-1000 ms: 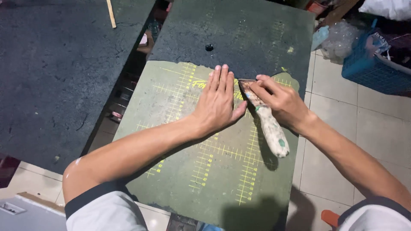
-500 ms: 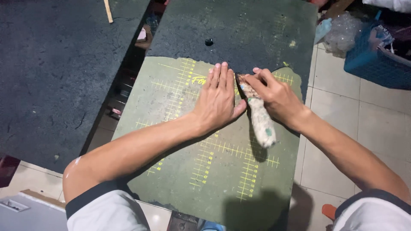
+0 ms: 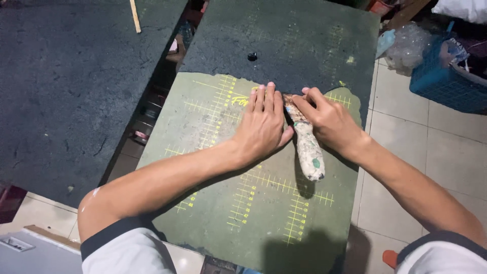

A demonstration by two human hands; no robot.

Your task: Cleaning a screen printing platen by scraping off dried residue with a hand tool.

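Compared with the frame half a second before, the scraper point(image 3: 306, 143) stands steeper, its handle end drawn closer to the left hand point(image 3: 264, 124), while both hands keep their places at the boundary between stripped and unstripped surface. The left hand lies flat, palm down, on the green gridded mat point(image 3: 218, 152), its fingers point(image 3: 265, 96) pressed together and extended away from the person. The right hand point(image 3: 329, 122) closes over the upper part of the scraper, its fingers pinching the tool near the blade end. The blade itself is hidden under the right fingers and partly behind the left thumb, so its edge and its contact with the mat cannot be made out. The scraper's long axis runs almost straight toward and away from the person: working end pointing away, toward the rough dark coating point(image 3: 284, 40), and pale, paint-flecked handle pointing back, free end raised above the mat and casting a shadow. The mat lies on the right-hand desk; a second dark desk point(image 3: 66, 86) stands to the left, cut off by the frame. Both forearms leave the picture at the lower edge.
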